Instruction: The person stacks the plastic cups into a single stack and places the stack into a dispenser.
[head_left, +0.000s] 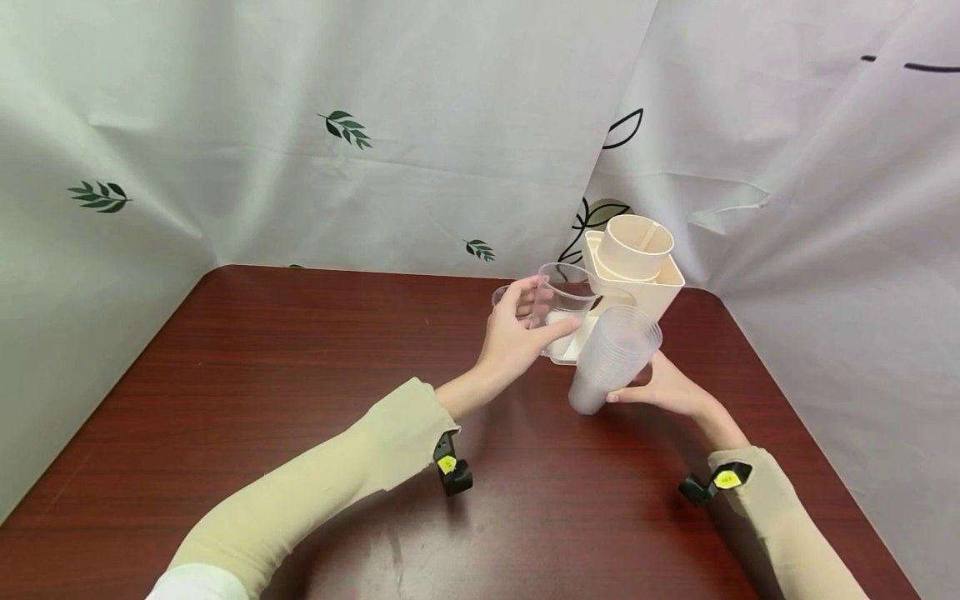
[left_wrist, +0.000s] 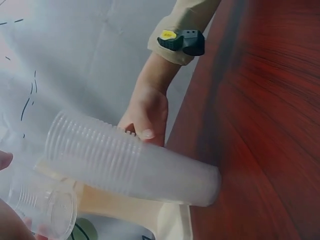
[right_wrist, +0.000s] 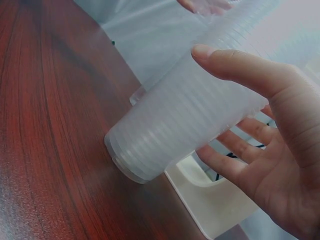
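My left hand (head_left: 508, 340) holds a clear plastic cup (head_left: 564, 293) between thumb and fingers, just in front of a cream plastic stand (head_left: 652, 293). Part of another clear rim (head_left: 498, 293) shows behind that hand's fingers. To the right, my right hand (head_left: 670, 387) grips a tall stack of nested clear plastic cups (head_left: 611, 360) from the side. In the right wrist view the thumb lies across the near side of the stack (right_wrist: 165, 120), and the fingers are beneath and behind it. The stack leans, its narrow end low over the table.
The stand has a round tube (head_left: 637, 246) on top and a flat base behind the cups. It stands near the back right edge of the dark red wooden table (head_left: 300, 358). A white curtain (head_left: 420, 200) with leaf prints hangs behind the table.
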